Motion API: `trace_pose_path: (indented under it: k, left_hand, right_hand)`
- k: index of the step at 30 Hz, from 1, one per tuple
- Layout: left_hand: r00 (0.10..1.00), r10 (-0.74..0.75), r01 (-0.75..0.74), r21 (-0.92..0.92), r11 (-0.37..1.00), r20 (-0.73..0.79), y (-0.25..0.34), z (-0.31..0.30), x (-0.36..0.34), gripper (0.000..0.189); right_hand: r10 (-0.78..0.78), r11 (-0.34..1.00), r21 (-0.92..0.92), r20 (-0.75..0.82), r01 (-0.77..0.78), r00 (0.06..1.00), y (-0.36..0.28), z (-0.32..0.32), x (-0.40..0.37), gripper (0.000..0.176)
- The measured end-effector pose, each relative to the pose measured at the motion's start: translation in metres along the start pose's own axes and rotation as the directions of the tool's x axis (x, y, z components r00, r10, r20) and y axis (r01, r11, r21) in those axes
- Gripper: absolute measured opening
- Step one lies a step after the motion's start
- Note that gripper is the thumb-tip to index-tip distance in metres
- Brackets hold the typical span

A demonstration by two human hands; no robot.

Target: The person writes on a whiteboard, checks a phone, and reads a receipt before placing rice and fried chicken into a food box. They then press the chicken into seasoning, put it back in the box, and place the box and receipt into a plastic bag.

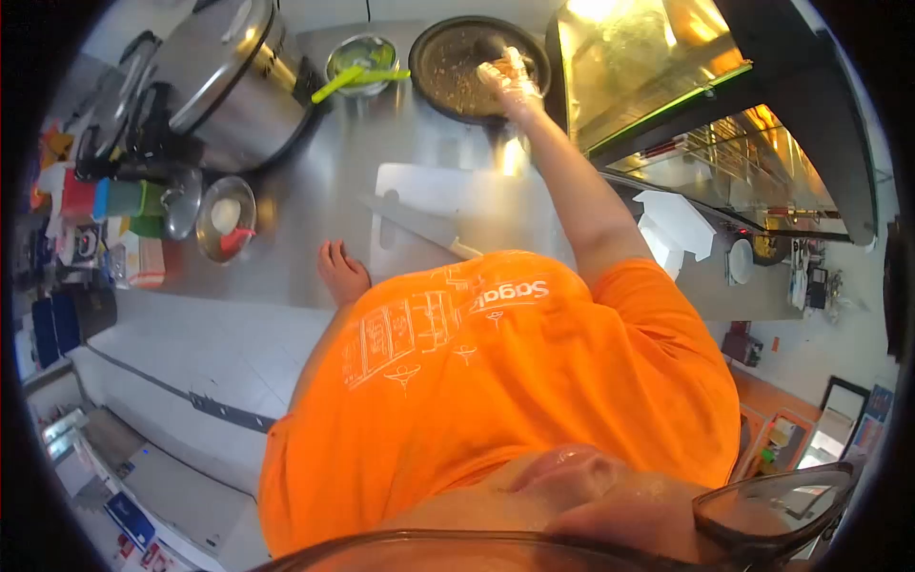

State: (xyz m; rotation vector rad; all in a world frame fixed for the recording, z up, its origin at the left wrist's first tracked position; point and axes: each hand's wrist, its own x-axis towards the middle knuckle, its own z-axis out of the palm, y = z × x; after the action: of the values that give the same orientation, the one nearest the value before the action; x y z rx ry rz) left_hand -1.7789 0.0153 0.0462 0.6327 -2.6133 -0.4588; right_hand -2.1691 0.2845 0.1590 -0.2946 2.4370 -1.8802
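My right hand (512, 84), in a clear plastic glove, reaches far out over a round dark pan (448, 81) with brown bits on its bottom. Its fingers are bent together beside a dark rounded thing (491, 47); what they hold I cannot tell. My left hand (343, 273) is bare and rests on the front edge of the steel counter (319, 214), its fingers loosely extended and nothing in them. Right of it lies a white cutting board (500, 205), with a knife (419, 226) across it, its light handle towards my shirt.
Left of the pan is a metal bowl (360, 55) with a bright green utensil (348, 82) across it. A large steel cooker (224, 91) stands back left, near another bowl (227, 217) with white and red things inside. A lit glass cabinet (658, 67) and open white box (679, 229) are right.
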Motion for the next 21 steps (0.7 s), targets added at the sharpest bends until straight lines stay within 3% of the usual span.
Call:
trace_pose_path:
  k: [1, 3, 5, 7, 9, 11, 13, 15, 16, 17, 19, 21]
  left_hand:
    - [1.000, 0.001, -0.001, -0.004, 1.000, -0.008, -0.002, 0.003, -0.001, 0.041]
    - [1.000, -0.002, 0.002, -0.008, 1.000, -0.018, -0.008, 0.008, -0.001, 0.041]
    - [0.999, 0.012, -0.011, 0.008, 1.000, -0.049, -0.009, 0.008, 0.000, 0.041]
    - [0.999, 0.012, -0.011, 0.011, 1.000, -0.037, -0.004, 0.006, 0.000, 0.041]
    - [1.000, 0.009, -0.009, 0.002, 1.000, 0.018, -0.006, 0.002, 0.004, 0.040]
    - [1.000, -0.002, 0.002, 0.017, 1.000, 0.004, -0.006, 0.003, 0.002, 0.038]
    - [0.998, 0.029, -0.025, -0.086, 0.996, 0.050, -0.016, 0.006, 0.004, 0.039]
    - [0.998, 0.025, -0.027, 0.033, 0.999, 0.057, -0.030, 0.014, 0.003, 0.041]
    - [0.999, 0.003, -0.003, -0.002, 1.000, 0.052, -0.018, 0.018, 0.001, 0.041]
    - [0.998, -0.040, 0.041, -0.022, 0.999, 0.041, -0.012, 0.014, -0.008, 0.042]
    - [0.992, -0.122, 0.122, -0.007, 0.992, 0.019, -0.013, -0.002, -0.027, 0.042]
    - [0.984, -0.179, 0.179, 0.026, 0.984, -0.003, -0.008, 0.006, -0.038, 0.043]
  right_hand:
    - [0.133, 0.977, -0.178, 0.077, -0.117, 0.988, -0.013, 0.000, -0.007, 0.083]
    - [0.217, 0.821, -0.553, 0.071, -0.143, 0.974, -0.039, 0.000, -0.023, 0.077]
    - [0.312, 0.779, -0.592, 0.077, -0.209, 0.947, -0.042, 0.002, -0.053, 0.068]
    - [0.008, 0.826, -0.556, 0.171, 0.090, 0.985, 0.008, -0.003, -0.097, 0.061]
    - [-0.402, 0.616, -0.683, 0.157, 0.393, 0.902, 0.072, -0.017, -0.158, 0.051]
    - [-0.136, 0.953, -0.251, 0.145, 0.170, 0.980, 0.120, -0.054, -0.218, 0.041]
    - [-0.146, 0.814, -0.531, 0.208, 0.237, 0.967, 0.034, -0.128, -0.266, 0.032]
    - [-0.275, 0.850, -0.456, 0.041, 0.263, 0.961, 0.071, -0.179, -0.294, 0.029]
    - [-0.232, 0.839, -0.519, -0.073, 0.162, 0.970, 0.074, -0.200, -0.307, 0.029]
    - [-0.266, 0.820, -0.544, -0.084, 0.179, 0.960, 0.084, -0.220, -0.309, 0.028]
    - [-0.134, 0.906, -0.416, -0.099, 0.081, 0.986, 0.078, -0.237, -0.305, 0.027]
    - [-0.164, 0.874, -0.457, 0.043, 0.165, 0.986, 0.072, -0.231, -0.290, 0.025]
